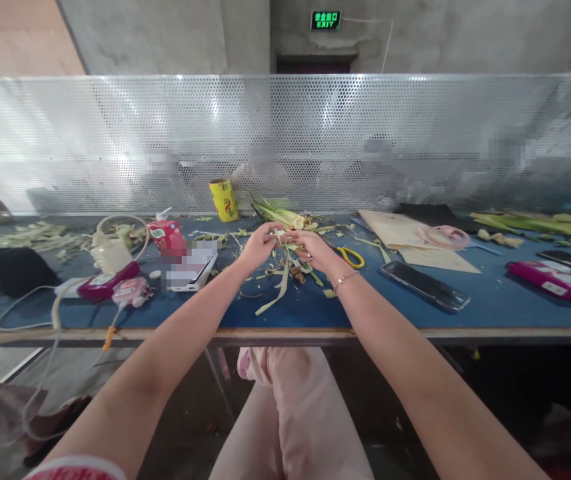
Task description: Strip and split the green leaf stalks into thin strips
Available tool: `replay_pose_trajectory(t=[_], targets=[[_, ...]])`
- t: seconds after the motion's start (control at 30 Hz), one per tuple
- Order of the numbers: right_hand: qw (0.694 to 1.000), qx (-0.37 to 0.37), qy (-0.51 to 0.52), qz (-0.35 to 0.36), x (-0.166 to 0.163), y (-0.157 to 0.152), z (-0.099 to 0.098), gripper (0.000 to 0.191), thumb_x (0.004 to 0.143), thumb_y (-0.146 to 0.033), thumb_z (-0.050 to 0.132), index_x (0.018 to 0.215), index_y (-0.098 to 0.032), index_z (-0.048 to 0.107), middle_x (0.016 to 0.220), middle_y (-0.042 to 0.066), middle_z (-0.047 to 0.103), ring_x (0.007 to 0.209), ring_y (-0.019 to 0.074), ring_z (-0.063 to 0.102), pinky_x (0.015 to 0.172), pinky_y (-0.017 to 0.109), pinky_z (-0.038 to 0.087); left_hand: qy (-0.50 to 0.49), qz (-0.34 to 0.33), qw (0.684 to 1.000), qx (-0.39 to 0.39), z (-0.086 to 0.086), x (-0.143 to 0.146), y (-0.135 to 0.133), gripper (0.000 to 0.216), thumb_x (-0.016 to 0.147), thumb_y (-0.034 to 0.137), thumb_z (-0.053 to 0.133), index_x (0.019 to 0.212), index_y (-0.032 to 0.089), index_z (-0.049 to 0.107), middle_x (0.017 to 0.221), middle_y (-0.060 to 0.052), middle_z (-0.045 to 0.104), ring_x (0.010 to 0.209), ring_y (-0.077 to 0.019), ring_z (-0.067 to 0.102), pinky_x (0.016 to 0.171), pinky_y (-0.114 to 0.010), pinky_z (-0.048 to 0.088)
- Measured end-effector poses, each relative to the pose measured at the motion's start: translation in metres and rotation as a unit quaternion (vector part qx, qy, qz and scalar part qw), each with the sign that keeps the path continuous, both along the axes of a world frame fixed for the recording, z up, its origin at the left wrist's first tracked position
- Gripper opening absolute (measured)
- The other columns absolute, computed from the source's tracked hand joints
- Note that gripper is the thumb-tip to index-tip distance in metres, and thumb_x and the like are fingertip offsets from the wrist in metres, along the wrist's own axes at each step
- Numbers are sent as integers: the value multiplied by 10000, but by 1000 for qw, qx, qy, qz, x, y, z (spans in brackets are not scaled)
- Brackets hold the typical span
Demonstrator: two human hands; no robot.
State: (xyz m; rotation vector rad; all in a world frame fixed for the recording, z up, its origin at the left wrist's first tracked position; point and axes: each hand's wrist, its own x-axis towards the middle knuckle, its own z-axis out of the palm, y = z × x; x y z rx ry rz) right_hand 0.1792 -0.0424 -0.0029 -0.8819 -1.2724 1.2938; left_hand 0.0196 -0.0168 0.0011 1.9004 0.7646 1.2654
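Both my hands meet above the middle of the blue table (245, 313). My left hand (259, 247) has its fingers pinched at a small pale plant piece (280, 236). Gripping that same piece from the other side is my right hand (315, 249), with a bracelet at its wrist. A long pale green leaf strip (280, 293) trails down below the fingers; whether it joins the held piece I cannot tell. Yellow-handled scissors (351, 258) lie just right of my right hand. Behind my hands rests a bundle of green stalks (282, 215), amid scattered plant scraps.
A yellow can (223, 200) stands near the perforated metal screen (165, 133). To the left are a red pouch (166, 239), a white box (192, 265) and cables. A dark phone (425, 285), cardboard (400, 230) and a magenta box (555, 280) lie to the right.
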Motion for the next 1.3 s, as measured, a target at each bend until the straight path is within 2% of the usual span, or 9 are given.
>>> replay_pose_trajectory(t=[0.1,0.23,0.4,0.5,0.63,0.73,0.87,1.03,1.3], targets=[[1000,-10,-14,20,-1,-2,0,295,607,-117,516,869,-145,648,617,-10,574,352,16,196,355,181,92,-18,1,1000,-1,-1,-1,0,335,733,56,494,1038,158,586,1173,-75,623,765,-87,617,752,-260,522],[999,-15,-13,25,-1,-3,1,304,668,-136,557,955,-148,656,543,-30,514,353,27,182,346,181,105,-99,-24,992,-71,2,-1,-3,357,769,80,499,1111,179,530,1224,-92,597,807,-111,646,736,-286,536],[999,-20,-12,32,0,-4,1,311,697,-118,547,991,-162,640,519,-45,474,355,34,177,345,180,130,-146,-19,981,-126,7,0,-9,456,812,116,514,1245,206,404,1168,-94,633,619,-67,614,624,-259,514],[999,-34,-7,31,0,-4,2,323,666,-81,529,963,-157,631,538,-45,468,360,30,182,351,180,126,-133,-17,983,-122,8,-1,-11,504,803,131,531,1276,205,373,1103,-75,659,539,-48,568,533,-227,458],[999,-26,2,29,1,-4,3,343,617,-56,484,916,-154,620,591,-34,493,363,20,174,358,183,102,-100,-30,989,-101,8,-3,-8,656,724,127,596,1327,183,344,843,11,661,441,-29,461,454,-204,341],[999,-21,7,23,1,-3,2,305,613,-63,487,874,-157,613,566,-42,464,367,24,168,362,187,94,-61,-49,992,-95,7,-4,-6,747,654,146,676,1332,161,362,730,46,628,440,-33,427,465,-211,307],[999,-28,16,11,0,-2,2,247,617,-69,484,822,-152,593,518,-57,407,366,29,172,368,187,100,14,-88,992,-88,7,-6,-5,756,582,165,754,1266,140,435,677,40,635,558,-69,535,570,-220,380],[999,-39,15,7,1,-2,4,368,583,-49,456,911,-145,594,686,-2,585,366,19,182,366,198,96,57,-89,994,-33,5,-8,-1,664,593,160,745,1210,128,500,732,7,660,661,-103,594,660,-250,437],[999,-35,11,-8,3,0,2,396,590,-38,455,940,-133,616,582,-43,491,361,21,219,364,184,141,41,-28,999,-2,1,-11,14,479,552,8,611,1017,118,624,1060,-96,667,822,-128,627,743,-268,489]])
